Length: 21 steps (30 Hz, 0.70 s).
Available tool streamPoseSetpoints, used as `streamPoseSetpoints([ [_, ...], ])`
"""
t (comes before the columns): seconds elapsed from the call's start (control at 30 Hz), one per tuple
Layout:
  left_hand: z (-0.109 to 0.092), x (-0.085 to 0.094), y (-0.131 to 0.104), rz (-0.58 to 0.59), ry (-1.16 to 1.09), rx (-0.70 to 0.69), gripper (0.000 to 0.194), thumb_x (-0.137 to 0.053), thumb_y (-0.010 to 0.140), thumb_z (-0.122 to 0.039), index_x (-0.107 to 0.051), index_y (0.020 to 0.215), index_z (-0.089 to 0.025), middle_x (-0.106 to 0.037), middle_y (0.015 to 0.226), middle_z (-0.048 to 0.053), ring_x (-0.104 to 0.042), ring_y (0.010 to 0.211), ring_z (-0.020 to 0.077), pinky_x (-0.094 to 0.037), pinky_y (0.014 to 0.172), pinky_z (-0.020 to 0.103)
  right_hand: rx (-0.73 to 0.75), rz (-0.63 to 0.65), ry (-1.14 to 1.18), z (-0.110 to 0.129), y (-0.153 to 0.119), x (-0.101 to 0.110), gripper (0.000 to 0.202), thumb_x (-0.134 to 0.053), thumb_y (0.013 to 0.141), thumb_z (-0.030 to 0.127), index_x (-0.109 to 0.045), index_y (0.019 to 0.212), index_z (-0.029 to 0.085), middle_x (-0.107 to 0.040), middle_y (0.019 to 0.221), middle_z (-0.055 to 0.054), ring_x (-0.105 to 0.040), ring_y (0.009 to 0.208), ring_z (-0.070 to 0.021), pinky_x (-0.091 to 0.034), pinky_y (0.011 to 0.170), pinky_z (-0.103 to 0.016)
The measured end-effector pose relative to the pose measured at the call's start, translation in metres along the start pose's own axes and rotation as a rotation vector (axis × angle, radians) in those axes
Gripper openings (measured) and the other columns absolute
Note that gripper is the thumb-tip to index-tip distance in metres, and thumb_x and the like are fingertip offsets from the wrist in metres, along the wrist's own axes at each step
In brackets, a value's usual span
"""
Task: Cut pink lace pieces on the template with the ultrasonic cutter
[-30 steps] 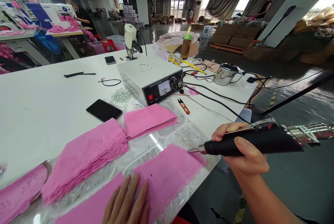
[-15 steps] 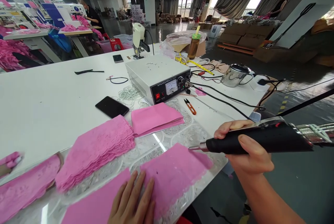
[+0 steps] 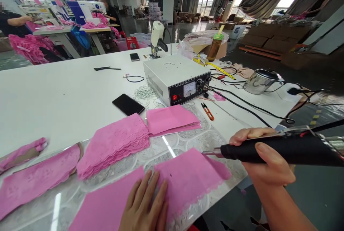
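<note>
My left hand (image 3: 146, 204) lies flat with fingers stretched out, pressing on the pink fabric piece (image 3: 185, 177) and partly over the edge of the pink panel (image 3: 107, 202) beside it. In my right hand (image 3: 268, 159) is a black handheld ultrasonic welder (image 3: 247, 152) with a slim metal tip, fingers wrapped round its body. The tip meets the upper right part of the fabric piece, where a fold or second layer shows. A small dark mark is on that piece. Behind it lie a folded pink stack (image 3: 173, 119) and a scalloped pink stack (image 3: 115, 141).
A generator box (image 3: 176, 76) with a lit red switch stands behind, cables trailing right. Orange thread snips (image 3: 208, 111), a phone (image 3: 128, 104), a glass pot (image 3: 262, 80) and a drink bottle (image 3: 215, 47) are on the table (image 3: 53, 94). People sit at sewing machines back left.
The view has turned left, so everything sits further right in the picture. The welder's tip stays at the fabric's upper right part, and my left hand remains flat on it.
</note>
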<state>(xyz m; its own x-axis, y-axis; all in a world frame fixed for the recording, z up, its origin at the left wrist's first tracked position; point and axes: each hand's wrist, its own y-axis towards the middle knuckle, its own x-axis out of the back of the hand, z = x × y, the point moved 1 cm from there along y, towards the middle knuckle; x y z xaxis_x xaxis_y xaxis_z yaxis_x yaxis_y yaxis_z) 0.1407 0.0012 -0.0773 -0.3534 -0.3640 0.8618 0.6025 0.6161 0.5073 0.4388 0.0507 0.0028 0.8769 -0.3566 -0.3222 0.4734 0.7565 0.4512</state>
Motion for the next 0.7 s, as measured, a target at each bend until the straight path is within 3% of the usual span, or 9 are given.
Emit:
streamPoseSetpoints([
  [0.27,-0.011,0.011,0.008,-0.043,-0.061,0.099,0.032,-0.048,0.097,-0.021,-0.066,0.124,-0.018,-0.063,0.132,0.010,-0.052,0.129,0.0261,-0.033,0.111,0.037,-0.041,-0.021,0.044,-0.003,-0.005,-0.025,0.010,-0.064,0.065,0.029,-0.067,0.072,0.022,-0.062,0.061,-0.001,-0.055,0.050,-0.0167,-0.050,0.048,-0.033],
  [0.4,-0.012,0.012,0.009,-0.044,-0.058,0.104,0.032,-0.048,0.097,-0.021,-0.066,0.124,-0.018,-0.064,0.131,0.010,-0.052,0.129,0.0268,-0.036,0.108,0.038,-0.086,0.033,0.084,-0.009,-0.010,-0.038,0.011,-0.065,0.066,0.028,-0.068,0.076,0.023,-0.064,0.065,-0.002,-0.056,0.053,-0.0169,-0.050,0.052,-0.034],
  [0.7,-0.016,0.011,0.010,-0.064,-0.076,0.131,0.032,-0.049,0.096,-0.019,-0.066,0.123,-0.016,-0.065,0.130,0.011,-0.051,0.131,0.0277,-0.038,0.107,0.041,-0.072,0.083,0.053,-0.015,-0.012,-0.041,0.012,-0.070,0.068,0.029,-0.066,0.076,0.021,-0.063,0.066,-0.002,-0.058,0.057,-0.0178,-0.052,0.056,-0.035],
])
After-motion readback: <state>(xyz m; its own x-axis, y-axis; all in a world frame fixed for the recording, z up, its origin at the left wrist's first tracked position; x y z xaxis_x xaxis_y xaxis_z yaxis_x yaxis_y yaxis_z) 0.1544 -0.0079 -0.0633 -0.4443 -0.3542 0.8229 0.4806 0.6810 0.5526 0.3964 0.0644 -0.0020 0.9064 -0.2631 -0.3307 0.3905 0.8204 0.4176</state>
